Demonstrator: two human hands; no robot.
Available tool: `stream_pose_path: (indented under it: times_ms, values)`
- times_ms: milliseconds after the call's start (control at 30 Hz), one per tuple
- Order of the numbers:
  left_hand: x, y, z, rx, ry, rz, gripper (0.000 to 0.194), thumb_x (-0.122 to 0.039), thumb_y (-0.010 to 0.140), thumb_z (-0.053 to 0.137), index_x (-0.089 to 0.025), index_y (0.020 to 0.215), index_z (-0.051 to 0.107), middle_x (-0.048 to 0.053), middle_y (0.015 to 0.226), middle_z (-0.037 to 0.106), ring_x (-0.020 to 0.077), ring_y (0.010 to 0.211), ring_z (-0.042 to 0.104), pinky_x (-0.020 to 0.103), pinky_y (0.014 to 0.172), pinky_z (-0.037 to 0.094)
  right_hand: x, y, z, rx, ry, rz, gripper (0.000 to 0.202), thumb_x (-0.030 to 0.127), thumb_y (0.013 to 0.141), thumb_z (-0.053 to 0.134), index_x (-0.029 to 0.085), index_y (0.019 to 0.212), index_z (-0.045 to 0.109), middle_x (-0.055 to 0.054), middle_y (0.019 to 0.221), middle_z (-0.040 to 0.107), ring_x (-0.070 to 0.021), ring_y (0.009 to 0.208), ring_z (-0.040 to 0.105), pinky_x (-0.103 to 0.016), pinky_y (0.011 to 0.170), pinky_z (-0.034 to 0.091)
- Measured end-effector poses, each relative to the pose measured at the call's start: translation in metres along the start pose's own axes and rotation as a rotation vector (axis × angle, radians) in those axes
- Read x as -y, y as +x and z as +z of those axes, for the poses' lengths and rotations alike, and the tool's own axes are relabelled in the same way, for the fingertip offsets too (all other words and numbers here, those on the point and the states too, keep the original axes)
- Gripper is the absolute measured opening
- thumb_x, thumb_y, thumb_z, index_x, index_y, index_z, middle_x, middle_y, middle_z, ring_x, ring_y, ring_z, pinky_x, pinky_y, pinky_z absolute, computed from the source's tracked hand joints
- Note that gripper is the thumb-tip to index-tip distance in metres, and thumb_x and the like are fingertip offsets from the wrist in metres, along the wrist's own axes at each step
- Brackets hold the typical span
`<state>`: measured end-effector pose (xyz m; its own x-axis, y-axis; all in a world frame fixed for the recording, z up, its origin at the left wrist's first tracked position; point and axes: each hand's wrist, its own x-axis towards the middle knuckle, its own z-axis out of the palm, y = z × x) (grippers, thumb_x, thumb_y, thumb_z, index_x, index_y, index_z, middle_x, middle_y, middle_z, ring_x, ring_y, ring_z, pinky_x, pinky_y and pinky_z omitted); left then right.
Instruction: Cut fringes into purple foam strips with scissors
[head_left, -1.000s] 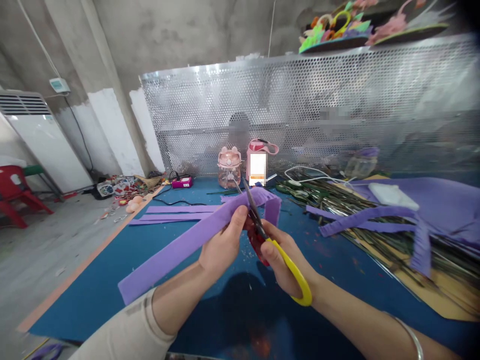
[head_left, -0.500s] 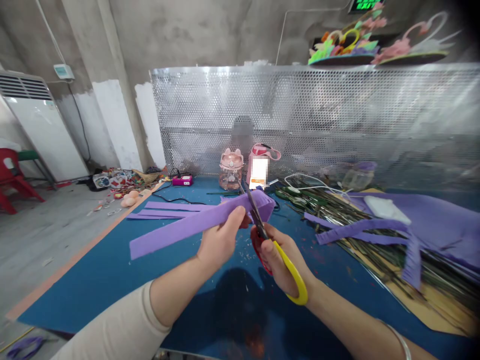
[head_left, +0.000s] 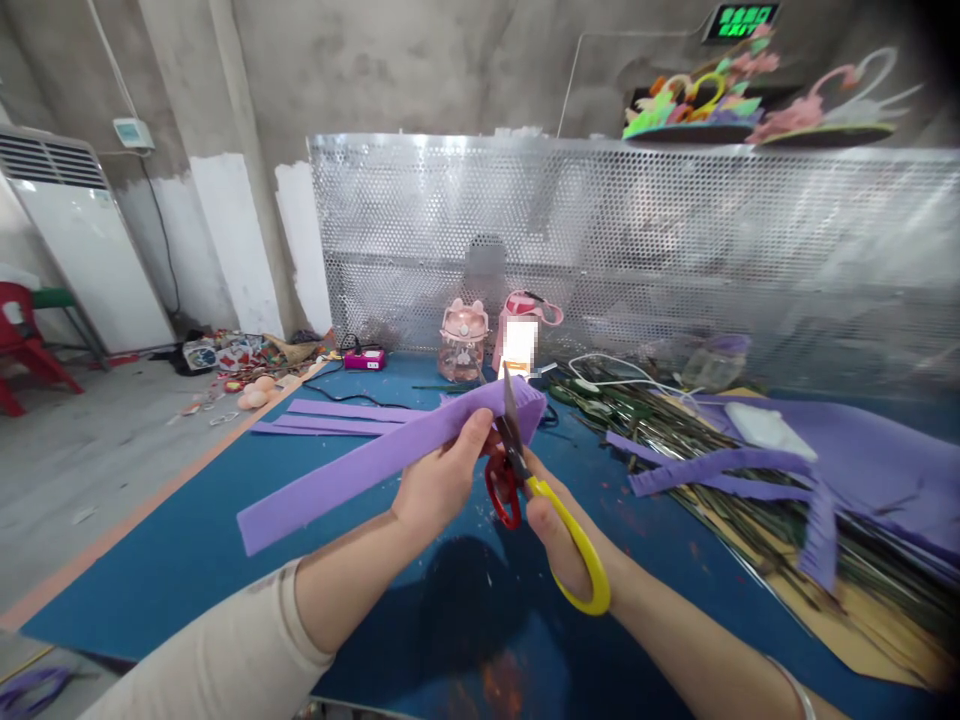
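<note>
A long purple strip point(head_left: 352, 468) runs through my left hand point(head_left: 442, 480), whose thumb presses on top of it. The strip's far end folds over and shows a row of fine cuts along its edge. My right hand point(head_left: 562, 530) grips a pair of scissors point(head_left: 574, 555) with one yellow and one red handle. The blades are parted and lie across the strip just right of my left thumb. Some fingers of both hands are hidden behind the strip and the scissors.
More purple strips point(head_left: 337, 426) lie on the blue table point(head_left: 247, 520). To the right are dark green wire stems point(head_left: 697, 480), a fringed purple strip point(head_left: 720, 468) and a purple sheet point(head_left: 885, 460). A pink bottle point(head_left: 463, 340) and a lit phone point(head_left: 520, 345) stand at the back.
The scissors' handles have spread apart, the red one swinging left, and the blades have opened wider. The strip's free end has shifted left and down. The view has tilted slightly.
</note>
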<state>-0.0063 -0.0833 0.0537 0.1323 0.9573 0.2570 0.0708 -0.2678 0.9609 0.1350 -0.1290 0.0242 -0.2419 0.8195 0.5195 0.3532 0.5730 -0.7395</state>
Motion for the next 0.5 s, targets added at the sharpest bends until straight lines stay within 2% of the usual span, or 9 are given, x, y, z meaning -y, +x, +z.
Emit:
stream_pose_path:
  times_ms: [133,233,300,367,433,500]
  values:
    - [0.0011,-0.0003,0.0011,0.032,0.018,0.036,0.04,-0.053,0.081,0.047,-0.021,0.075,0.07,0.004,0.079,0.072,0.0209,0.08,0.065,0.029,0.08,0.046,-0.0004,0.0018,-0.0009,-0.027,-0.019,0.005,0.066,0.066,0.087,0.028,0.02,0.131,0.045,-0.012,0.122,0.056,-0.0287,0.112,0.051,-0.04,0.101,0.037]
    - [0.0018,-0.0003,0.0013,0.04,0.032,0.029,0.04,-0.053,0.081,0.047,-0.022,0.073,0.07,0.003,0.078,0.072,0.021,0.08,0.065,0.029,0.08,0.046,0.0004,0.0021,0.0003,-0.055,-0.016,0.041,0.065,0.066,0.087,0.029,0.02,0.128,0.049,-0.011,0.109,0.062,-0.0288,0.102,0.055,-0.041,0.095,0.041]
    - [0.0021,-0.0003,0.0015,0.034,0.04,0.022,0.039,-0.052,0.081,0.048,-0.021,0.073,0.071,0.004,0.078,0.072,0.0211,0.08,0.065,0.029,0.08,0.046,0.0028,0.0019,0.0014,-0.085,-0.014,0.082,0.065,0.068,0.085,0.029,0.019,0.122,0.053,-0.009,0.09,0.064,-0.0272,0.088,0.058,-0.039,0.084,0.047]
    - [0.0025,0.0,0.0021,0.028,0.034,0.019,0.039,-0.052,0.08,0.049,-0.021,0.075,0.072,0.005,0.079,0.073,0.0215,0.081,0.065,0.03,0.081,0.046,0.0057,0.0013,0.0027,-0.102,0.0,0.13,0.068,0.071,0.084,0.028,0.018,0.116,0.055,-0.005,0.07,0.059,-0.0232,0.068,0.057,-0.034,0.065,0.049]
    - [0.0028,0.0003,0.0027,0.03,0.009,0.006,0.04,-0.053,0.08,0.049,-0.02,0.077,0.072,0.005,0.079,0.073,0.022,0.081,0.066,0.031,0.082,0.047,0.0076,0.0006,0.0041,-0.104,0.037,0.173,0.07,0.073,0.082,0.028,0.016,0.111,0.056,0.0,0.056,0.049,-0.0175,0.051,0.047,-0.029,0.048,0.043]
    - [0.0028,0.0005,0.0033,0.035,-0.014,-0.019,0.041,-0.053,0.08,0.049,-0.02,0.078,0.072,0.006,0.079,0.073,0.0223,0.08,0.066,0.032,0.082,0.047,0.0075,0.0,0.0056,-0.101,0.1,0.202,0.069,0.074,0.081,0.031,0.015,0.108,0.054,0.004,0.052,0.041,-0.0132,0.044,0.038,-0.026,0.041,0.035]
